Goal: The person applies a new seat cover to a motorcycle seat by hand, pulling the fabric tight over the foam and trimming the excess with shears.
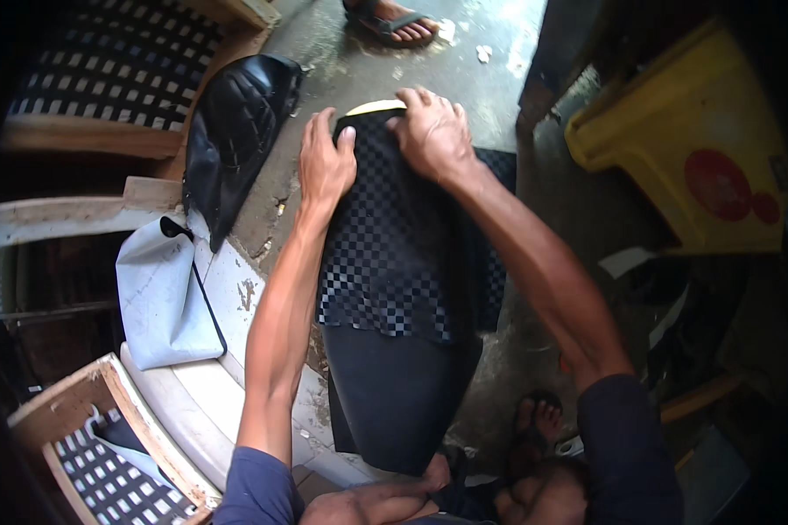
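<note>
A long black seat cover (385, 227), checkered at its far part and plain smooth black (403, 385) nearer me, lies lengthwise in front of my legs. At its far end a strip of pale yellow padding, probably foam (375, 108), shows past the edge. My left hand (328, 162) grips the far left corner, thumb on top and fingers over the side. My right hand (433, 131) is bent over the far right edge, its fingers pressing the cover there. What lies under the cover is mostly hidden.
To the left are a black motorcycle-seat-like piece (236, 131), a folded white sheet (166, 297) and wooden frames with woven black webbing (123, 70). A yellow plastic piece (683, 149) stands at the right. Another person's sandalled foot (394, 22) is on the floor ahead.
</note>
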Demonstrator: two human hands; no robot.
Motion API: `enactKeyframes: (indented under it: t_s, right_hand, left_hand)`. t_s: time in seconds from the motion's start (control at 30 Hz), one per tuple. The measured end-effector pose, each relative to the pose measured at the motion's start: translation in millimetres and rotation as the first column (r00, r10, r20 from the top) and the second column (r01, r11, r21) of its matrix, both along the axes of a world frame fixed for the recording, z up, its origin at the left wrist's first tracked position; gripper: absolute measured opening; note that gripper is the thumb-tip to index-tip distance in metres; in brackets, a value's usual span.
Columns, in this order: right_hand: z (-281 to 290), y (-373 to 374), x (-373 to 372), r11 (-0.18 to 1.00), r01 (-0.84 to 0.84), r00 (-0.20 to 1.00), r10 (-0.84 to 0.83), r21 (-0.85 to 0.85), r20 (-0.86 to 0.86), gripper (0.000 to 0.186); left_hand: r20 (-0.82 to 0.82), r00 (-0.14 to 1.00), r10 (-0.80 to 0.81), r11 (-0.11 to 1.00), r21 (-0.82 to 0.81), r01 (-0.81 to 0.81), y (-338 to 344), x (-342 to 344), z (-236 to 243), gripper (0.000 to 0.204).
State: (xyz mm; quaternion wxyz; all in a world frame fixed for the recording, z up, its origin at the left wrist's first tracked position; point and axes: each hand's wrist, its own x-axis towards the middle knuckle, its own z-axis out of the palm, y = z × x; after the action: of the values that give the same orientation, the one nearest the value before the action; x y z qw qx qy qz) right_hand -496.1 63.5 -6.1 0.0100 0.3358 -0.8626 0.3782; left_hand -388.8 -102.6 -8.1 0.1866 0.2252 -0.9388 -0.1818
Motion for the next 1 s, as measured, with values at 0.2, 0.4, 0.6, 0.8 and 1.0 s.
enactKeyframes:
  t_s: [0.2, 0.4, 0.6, 0.8, 1.0]
  right_hand:
    - [-8.6, 77.8, 124.2, 0.994, -0.113, 0.954, 0.108, 0.000, 0.280, 0.079]
    - [-47.9, 103.7, 122.9, 0.939, 0.098, 0.767, 0.139, -0.329, 0.627, 0.076]
    - [-66.8, 122.9, 134.4, 0.877, 0.192, 0.656, 0.219, -0.441, 0.722, 0.077]
    - [-69.8, 134.9, 164.2, 0.866, 0.159, 0.775, 0.188, -0.475, 0.603, 0.072]
    - [-85.3, 169.6, 185.1, 0.866, 0.286, 0.786, 0.032, -0.410, 0.617, 0.062]
  left_hand:
    - [0.286, 0.957, 0.041, 0.965, 0.239, -0.113, 61.2, 134.8, 11.9, 0.078]
    - [0.247, 0.958, 0.143, 0.227, 0.934, -0.275, 26.6, 200.5, -27.0, 0.089]
    - [0.201, 0.957, 0.207, 0.123, 0.965, -0.229, 35.5, 212.2, -35.3, 0.079]
    - [0.229, 0.927, 0.296, 0.442, 0.828, -0.345, 13.0, 228.0, -43.5, 0.070]
    - [0.150, 0.973, 0.178, 0.984, -0.058, -0.171, 112.7, 197.9, 9.1, 0.058]
